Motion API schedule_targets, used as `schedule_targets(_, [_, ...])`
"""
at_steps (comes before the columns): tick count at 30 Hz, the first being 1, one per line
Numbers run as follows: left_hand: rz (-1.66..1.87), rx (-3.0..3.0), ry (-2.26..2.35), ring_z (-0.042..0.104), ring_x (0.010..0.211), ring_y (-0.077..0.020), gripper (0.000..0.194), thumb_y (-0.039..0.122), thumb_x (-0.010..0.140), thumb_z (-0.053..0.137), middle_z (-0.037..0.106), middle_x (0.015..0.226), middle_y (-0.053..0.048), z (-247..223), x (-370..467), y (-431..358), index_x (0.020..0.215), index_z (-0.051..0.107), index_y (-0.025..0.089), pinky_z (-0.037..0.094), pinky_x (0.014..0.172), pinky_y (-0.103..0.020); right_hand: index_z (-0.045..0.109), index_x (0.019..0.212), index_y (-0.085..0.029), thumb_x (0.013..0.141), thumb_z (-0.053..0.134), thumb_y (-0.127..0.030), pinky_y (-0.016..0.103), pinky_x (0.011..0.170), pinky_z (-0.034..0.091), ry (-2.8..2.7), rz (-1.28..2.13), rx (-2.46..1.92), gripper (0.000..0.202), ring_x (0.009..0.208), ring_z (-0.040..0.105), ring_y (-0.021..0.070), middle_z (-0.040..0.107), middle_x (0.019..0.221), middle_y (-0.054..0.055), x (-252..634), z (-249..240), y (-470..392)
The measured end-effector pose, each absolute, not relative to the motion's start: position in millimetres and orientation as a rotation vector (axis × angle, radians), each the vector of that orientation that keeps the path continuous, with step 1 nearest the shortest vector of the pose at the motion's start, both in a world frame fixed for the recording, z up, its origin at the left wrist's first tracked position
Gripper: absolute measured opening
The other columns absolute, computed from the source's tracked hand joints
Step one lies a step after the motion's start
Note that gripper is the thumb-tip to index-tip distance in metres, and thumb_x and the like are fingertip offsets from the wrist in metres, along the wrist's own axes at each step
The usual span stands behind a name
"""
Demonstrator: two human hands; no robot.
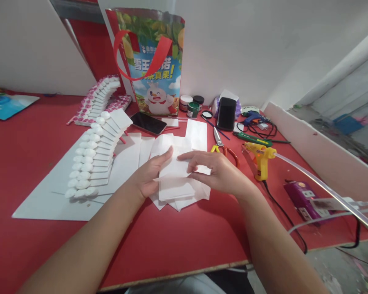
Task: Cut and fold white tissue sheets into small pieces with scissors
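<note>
Several white paper pieces (176,194) lie in a loose pile in front of me. My left hand (151,173) grips the left side of a folded white paper (174,165) above the pile, its thumb on top and its other fingers mostly hidden. From the right, my right hand (213,169) has bent fingers on the same paper, with the index fingertip on its surface and the thumb by its folded edge. Left of my hands, a curved row of white slats with round white pads (87,157) stands on a grey-white board (46,196).
Scissors (218,141) lie behind my right hand. A yellow glue gun (260,157) with a long clear stick and cord rests farther right, near a purple box (306,200). Behind are a black phone (149,123), paint jars (193,108) and a tall printed bag (156,61).
</note>
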State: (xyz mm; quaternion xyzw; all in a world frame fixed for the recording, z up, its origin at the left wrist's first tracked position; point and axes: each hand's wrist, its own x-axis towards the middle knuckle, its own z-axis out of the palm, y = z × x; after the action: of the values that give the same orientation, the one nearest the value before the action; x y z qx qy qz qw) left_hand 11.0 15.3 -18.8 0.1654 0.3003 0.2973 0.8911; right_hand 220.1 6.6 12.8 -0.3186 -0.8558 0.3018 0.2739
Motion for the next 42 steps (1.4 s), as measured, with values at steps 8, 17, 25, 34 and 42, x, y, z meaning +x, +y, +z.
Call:
schedule_targets(8, [0.892, 0.403, 0.598, 0.073, 0.108, -0.0308, 0.056, 0.046, 0.104, 0.042, 0.076, 0.117, -0.019, -16, 8, 17, 0.140, 0.059, 0.006, 0.054, 0.102, -0.045, 0.073, 0.096, -0.018, 0.090, 0.070, -0.028, 0.035, 0.091, 0.053, -2.078, 1.130, -0.832, 0.012, 0.092, 0.071, 0.0185, 0.077, 0.096, 0.006, 224, 30, 1])
schedule_targets(17, [1.136, 0.278, 0.686, 0.077, 0.088, -0.0231, 0.047, 0.037, 0.105, 0.042, 0.081, 0.100, -0.009, -9, -2, 25, 0.145, 0.056, 0.015, 0.060, 0.090, -0.036, 0.060, 0.068, -0.020, 0.078, 0.078, -0.042, 0.028, 0.051, 0.039, -1.809, 0.815, -1.737, 0.030, 0.053, 0.055, 0.0133, 0.064, 0.061, 0.000, 227, 12, 17])
schedule_targets(25, [1.167, 0.164, 0.688, 0.077, 0.079, -0.0203, 0.046, 0.035, 0.107, 0.037, 0.081, 0.093, -0.008, -2, 3, 23, 0.143, 0.057, 0.014, 0.060, 0.086, -0.032, 0.053, 0.069, -0.022, 0.076, 0.075, -0.034, 0.028, 0.054, 0.032, -2.068, 0.664, -1.907, 0.026, 0.065, 0.054, 0.0160, 0.065, 0.077, 0.004, 195, -3, 13])
schedule_targets(34, [1.111, 0.216, 0.681, 0.077, 0.079, -0.0199, 0.049, 0.035, 0.106, 0.040, 0.081, 0.094, -0.009, -7, 1, 23, 0.146, 0.053, 0.010, 0.061, 0.081, -0.030, 0.059, 0.067, -0.020, 0.075, 0.068, -0.026, 0.027, 0.057, 0.037, -1.668, 0.825, -1.667, 0.014, 0.060, 0.051, 0.0130, 0.059, 0.064, -0.002, 213, -11, 24])
schedule_targets(42, [0.924, 0.434, 0.648, 0.069, 0.118, -0.0340, 0.046, 0.038, 0.101, 0.052, 0.073, 0.126, -0.021, -19, 7, 16, 0.131, 0.065, 0.005, 0.054, 0.104, -0.047, 0.063, 0.085, -0.024, 0.071, 0.076, -0.025, 0.028, 0.054, 0.043, -1.123, 0.860, -1.234, 0.020, 0.057, 0.053, 0.0121, 0.061, 0.069, -0.002, 237, 21, 25])
